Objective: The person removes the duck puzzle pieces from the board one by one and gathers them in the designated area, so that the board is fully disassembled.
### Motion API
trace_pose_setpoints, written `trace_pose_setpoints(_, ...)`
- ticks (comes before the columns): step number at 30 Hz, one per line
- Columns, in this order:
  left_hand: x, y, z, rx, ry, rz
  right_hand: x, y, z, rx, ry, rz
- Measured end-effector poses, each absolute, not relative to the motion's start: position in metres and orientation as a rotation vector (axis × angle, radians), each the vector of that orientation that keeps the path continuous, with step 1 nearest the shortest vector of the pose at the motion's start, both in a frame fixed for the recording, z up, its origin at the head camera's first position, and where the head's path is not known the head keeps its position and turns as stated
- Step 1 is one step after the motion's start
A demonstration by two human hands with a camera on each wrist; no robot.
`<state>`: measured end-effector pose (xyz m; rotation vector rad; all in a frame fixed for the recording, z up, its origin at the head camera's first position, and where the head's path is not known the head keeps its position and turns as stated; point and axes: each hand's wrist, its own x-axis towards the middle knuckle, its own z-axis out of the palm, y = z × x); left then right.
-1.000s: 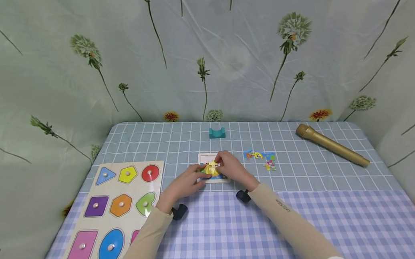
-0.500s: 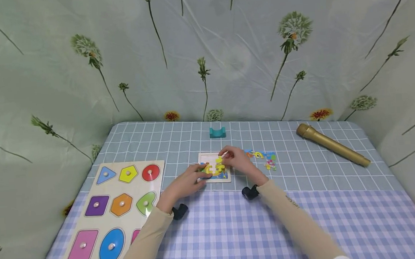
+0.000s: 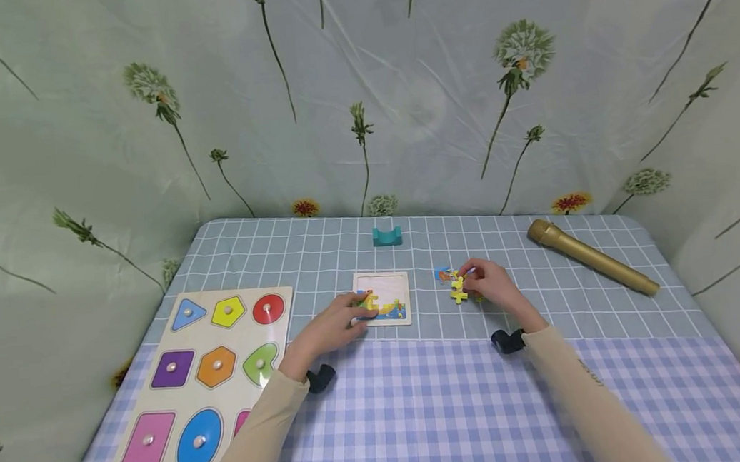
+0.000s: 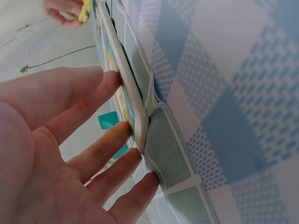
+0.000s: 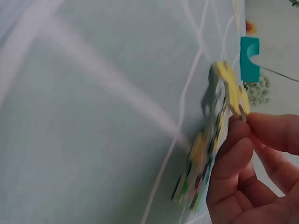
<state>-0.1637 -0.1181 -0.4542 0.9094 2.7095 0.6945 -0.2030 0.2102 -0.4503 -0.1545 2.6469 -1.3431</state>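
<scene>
My right hand (image 3: 493, 284) pinches a yellow jigsaw piece (image 3: 458, 290) between thumb and fingers, just above the loose pieces. In the right wrist view, that piece stands out past the fingertips (image 5: 240, 122). At the middle of the table lies a small wooden puzzle tray (image 3: 407, 293), its lower part filled with coloured pieces and its upper part bare. Fingers of my left hand (image 3: 330, 328) rest on the tray's left side, fairly straight and spread in the left wrist view. Loose jigsaw pieces (image 3: 442, 274) lie right of the tray, partly hidden by my right hand.
A large shape board (image 3: 212, 328) with knobbed pieces lies at the left, partly under my left forearm. A teal curved block (image 3: 387, 237) stands behind the tray. At the back right lies a gold microphone (image 3: 594, 258). A patterned curtain (image 3: 424, 77) surrounds the table.
My right hand has lifted the yellow jigsaw piece off the tray and carried it right to the loose pieces. The left hand has stayed on the tray.
</scene>
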Motion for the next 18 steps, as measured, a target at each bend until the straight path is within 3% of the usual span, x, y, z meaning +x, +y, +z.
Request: trace_pose_setpoints(18,-0.164,-0.117,-0.459,0.908,2.745,0.714,-0.203,0.214,-0.461,-0.504,2.898,-1.1)
